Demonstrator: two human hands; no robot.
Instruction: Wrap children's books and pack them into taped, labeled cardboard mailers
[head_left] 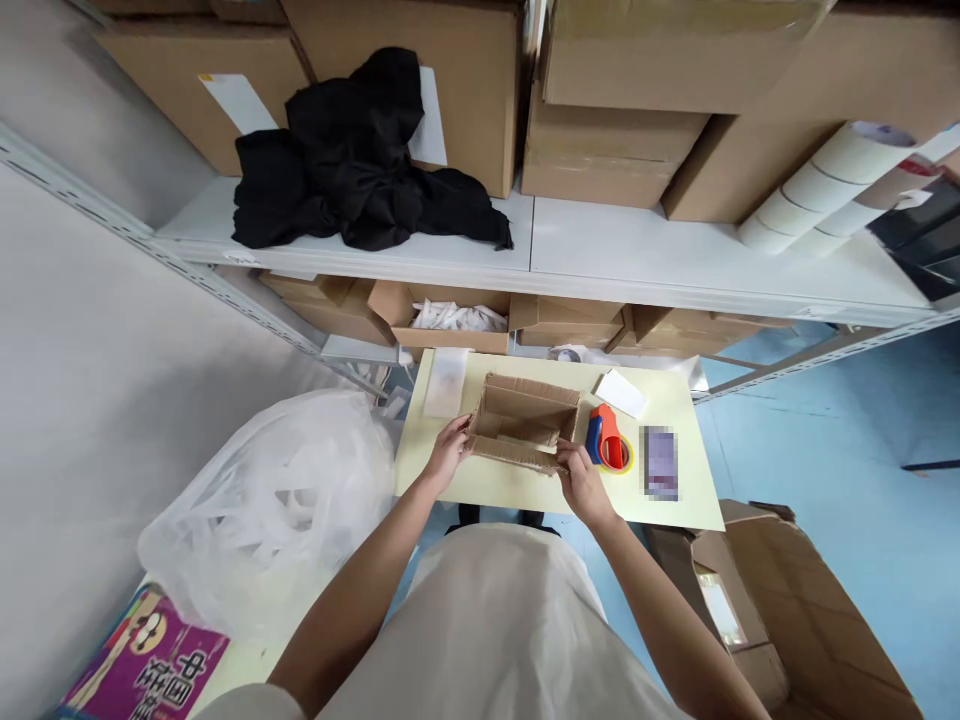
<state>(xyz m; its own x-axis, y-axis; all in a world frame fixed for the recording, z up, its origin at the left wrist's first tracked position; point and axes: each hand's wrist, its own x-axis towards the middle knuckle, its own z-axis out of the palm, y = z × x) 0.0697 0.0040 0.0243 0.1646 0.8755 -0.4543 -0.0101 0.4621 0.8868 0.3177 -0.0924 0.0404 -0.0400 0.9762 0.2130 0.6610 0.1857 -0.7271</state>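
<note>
Head view: steel shelf rack point(637, 245), loaded with cartons, is set beyond the table point(465, 488). A translucent plastic bag point(277, 480) with white stuff inside is placed left of the table; a big open carton point(817, 610) is seen right of it, lower down.

Small carton point(525, 400) is held at the middle of the table, mouth up, walls standing. Contact with the table top can't be confirmed. Pale patch is visible at its bottom; carton floor or table top, can't tell.

Grip: 2 hands, 1 carton. Left end is grasped near the front corner by the left hand point(448, 455); the near right corner is pinched by the right hand point(580, 482). Exact thumb placement can't be read.

For a good hold: pressure should be matched across the 2 sides so the walls aren't racked out of square. Corners are preferred over wall midspans; board there should be stiffer. Rims look ragged, so a light pinch is advised.

Clearance: orange-and-blue tape dispenser point(604, 428) is parked just beside the right hand, right of table centre; knocks should be avoided. Pixelated purple item point(660, 463) is laid near the table's right edge, white card point(621, 393) toward its far side.
</note>
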